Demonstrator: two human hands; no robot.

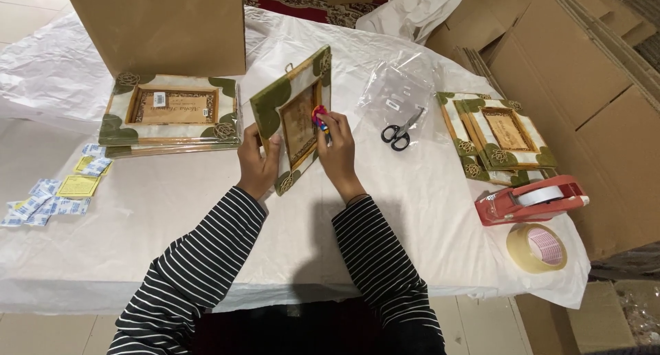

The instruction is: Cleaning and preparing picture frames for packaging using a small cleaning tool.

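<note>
I hold a green-and-cream picture frame point(292, 111) tilted up on its edge above the white-covered table point(206, 217). My left hand point(258, 164) grips its lower left side. My right hand point(337, 148) is at the frame's right edge and pinches a small red and blue object point(320, 117) against it. Both sleeves are black-and-white striped.
A stack of matching frames point(168, 114) lies at the left below a cardboard box point(161, 25). More frames point(498, 135) lie at the right. Also here are black scissors point(397, 135), clear plastic bags point(399, 87), a red tape dispenser point(529, 200), a tape roll point(537, 248) and small packets point(58, 190).
</note>
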